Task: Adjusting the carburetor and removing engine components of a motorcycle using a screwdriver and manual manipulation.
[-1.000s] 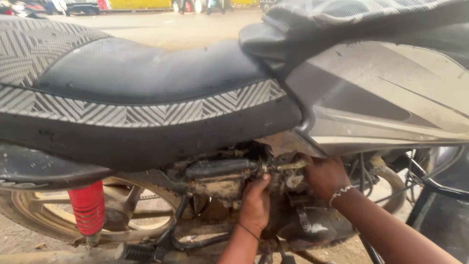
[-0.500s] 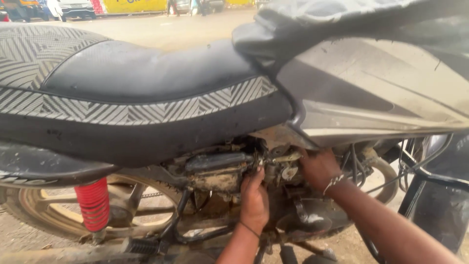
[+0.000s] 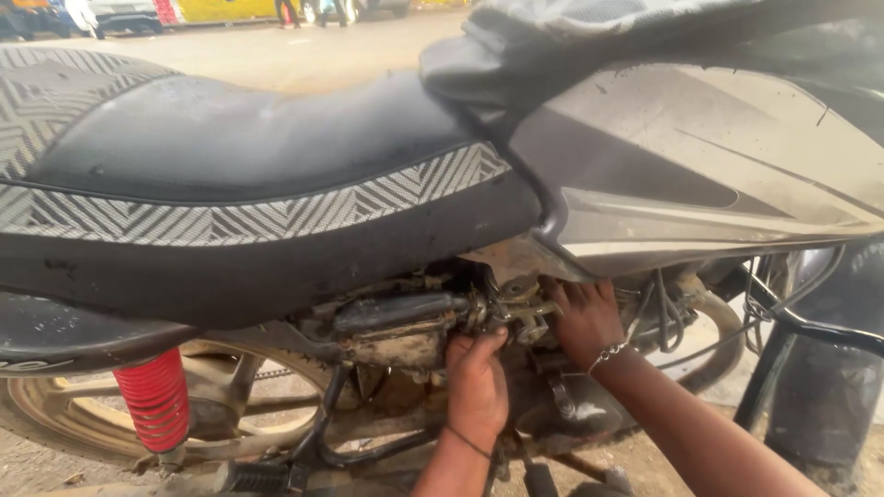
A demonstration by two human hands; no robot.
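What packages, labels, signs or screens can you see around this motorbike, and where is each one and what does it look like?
No packages, labels or screens show.
Yellow panel: top edge, far across the road, a long flat bright yellow band; it may be a sign or a vehicle side, too far to tell.
Seat: only a grey and white zigzag trim, no label.
Left hand and right hand: on the grimy engine parts, nothing printed visible there.

Roadside repair spot: motorbike (image 3: 276, 184), street traffic
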